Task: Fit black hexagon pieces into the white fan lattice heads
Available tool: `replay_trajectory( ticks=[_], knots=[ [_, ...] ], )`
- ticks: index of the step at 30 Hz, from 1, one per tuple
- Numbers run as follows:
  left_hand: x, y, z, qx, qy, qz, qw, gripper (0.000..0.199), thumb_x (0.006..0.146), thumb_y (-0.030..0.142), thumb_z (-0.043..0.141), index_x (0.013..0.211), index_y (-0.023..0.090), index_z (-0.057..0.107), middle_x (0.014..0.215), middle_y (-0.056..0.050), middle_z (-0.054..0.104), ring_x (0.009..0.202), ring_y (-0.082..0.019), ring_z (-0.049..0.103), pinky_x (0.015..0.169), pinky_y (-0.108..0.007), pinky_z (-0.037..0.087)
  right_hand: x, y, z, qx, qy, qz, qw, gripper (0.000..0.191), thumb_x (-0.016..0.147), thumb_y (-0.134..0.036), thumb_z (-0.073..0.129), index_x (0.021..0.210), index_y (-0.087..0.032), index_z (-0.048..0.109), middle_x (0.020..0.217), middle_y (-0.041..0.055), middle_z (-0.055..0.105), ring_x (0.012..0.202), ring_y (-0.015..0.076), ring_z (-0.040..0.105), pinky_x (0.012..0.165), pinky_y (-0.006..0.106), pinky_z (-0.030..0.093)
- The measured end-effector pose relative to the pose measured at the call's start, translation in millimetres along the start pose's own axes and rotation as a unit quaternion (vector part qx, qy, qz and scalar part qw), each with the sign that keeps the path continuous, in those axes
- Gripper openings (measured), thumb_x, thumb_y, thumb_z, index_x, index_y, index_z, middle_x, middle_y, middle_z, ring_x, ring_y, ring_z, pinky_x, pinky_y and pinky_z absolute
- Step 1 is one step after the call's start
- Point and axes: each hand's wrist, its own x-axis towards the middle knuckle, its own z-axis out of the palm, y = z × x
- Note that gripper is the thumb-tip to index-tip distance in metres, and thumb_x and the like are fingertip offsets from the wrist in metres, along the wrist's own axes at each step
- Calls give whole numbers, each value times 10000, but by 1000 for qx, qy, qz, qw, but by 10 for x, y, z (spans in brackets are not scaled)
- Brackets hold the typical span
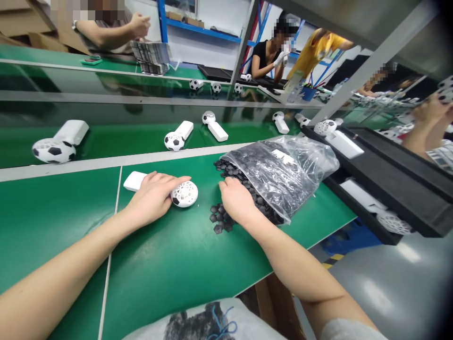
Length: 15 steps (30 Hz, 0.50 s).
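Observation:
My left hand [151, 197] is wrapped over a white handheld fan [184, 194], its round football-patterned grille head showing by the thumb and its handle poking out behind the fingers. The fan lies on the green work surface. My right hand [236, 199] is curled down among small black pentagon pieces [220, 218] at the mouth of a clear plastic bag [279, 170]. Its fingertips are partly hidden, so what they pinch does not show. More pentagon pieces fill the bag, and a small heap has spilled out beside the wrist.
Similar fans [56, 150] lie spaced along the green conveyor belt [138, 144] beyond a pale metal rail. Black trays [385, 174] holding fans stand at right, beside a slanted metal post [357, 71]. Co-workers sit across the line and at far right.

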Motion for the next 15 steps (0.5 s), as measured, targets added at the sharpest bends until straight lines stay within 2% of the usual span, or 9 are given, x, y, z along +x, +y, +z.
replay_trajectory(
  ticks=[3,5,7,9,12,15],
  knots=[
    [4,-19,7,-15,0,-10,1000,610,700,76,368,1278,257,438,1069,-48,605,1023,-257,483,961,-478,290,12,82,-2,159,61,-6,985,208,851,-83,427,932,-141,609,948,96,606,883,189,559,768,293,439],
    [0,-23,8,-28,-6,-10,1000,619,686,89,388,1281,255,432,1072,-51,600,1030,-258,479,974,-485,275,8,54,-14,315,90,-32,944,146,857,-141,471,920,-173,598,892,42,628,829,148,578,768,266,447],
    [-9,-21,5,-37,-17,-2,999,632,673,134,439,1293,255,409,1096,-57,582,1048,-265,467,985,-493,259,-3,-22,-25,437,88,-66,893,77,837,-178,521,876,-186,587,836,8,629,772,123,582,729,242,459],
    [-19,-18,0,-45,-25,5,999,646,671,221,510,1304,256,387,1125,-67,561,1071,-277,453,994,-504,242,-14,-104,-26,487,87,-98,864,35,818,-180,548,829,-187,581,807,0,610,755,118,570,706,237,459],
    [-24,-10,-2,-53,-24,1,998,665,679,357,572,1306,250,380,1127,-75,554,1080,-283,449,1005,-520,219,-26,-170,-11,500,101,-125,851,67,807,-153,554,861,-180,585,846,14,592,796,122,558,735,249,456],
    [-18,-4,3,-52,-25,-4,998,662,685,392,583,1301,248,388,1126,-76,557,1083,-283,450,1010,-525,209,-36,-163,1,531,92,-116,834,159,798,-140,565,950,-178,587,900,26,608,804,120,577,747,251,474]
  ],
)
